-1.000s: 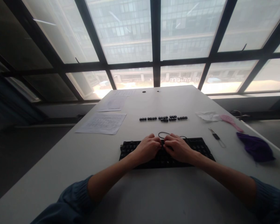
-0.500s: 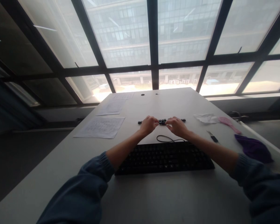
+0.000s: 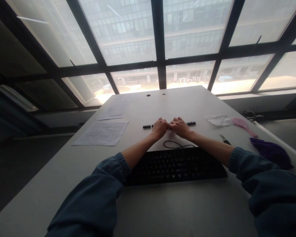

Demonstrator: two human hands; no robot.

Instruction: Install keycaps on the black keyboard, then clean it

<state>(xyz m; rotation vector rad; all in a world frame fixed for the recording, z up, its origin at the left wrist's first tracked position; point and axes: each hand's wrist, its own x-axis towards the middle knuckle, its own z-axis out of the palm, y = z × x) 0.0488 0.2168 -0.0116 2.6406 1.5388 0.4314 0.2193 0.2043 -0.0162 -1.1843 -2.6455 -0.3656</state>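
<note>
Beyond the keyboard (image 3: 176,165): keycap row (image 3: 191,123), ends showing
Left hand (image 3: 160,128): curled, covering part, can't tell if gripping
Right hand (image 3: 179,127): ditto

Plain black was shown by the loose keycaps (image 3: 191,123); black was repeated on the computer keyboard (image 3: 172,164), whose keys were marked with small pale legends, and on the looped cable (image 3: 169,146); the desk (image 3: 185,105) was finished in white, shaded to grey towards the keyboard; the white sheets of paper (image 3: 102,133) were patterned with rows of faint dark lines; white was seen on the crumpled tissue (image 3: 215,120); the hairbrush (image 3: 243,125) was coloured pink, the bunched cloth (image 3: 272,153) deep purple; the slim tool (image 3: 226,142) was handled in black; both sleeves (image 3: 93,197) were coloured dark blue.
</note>
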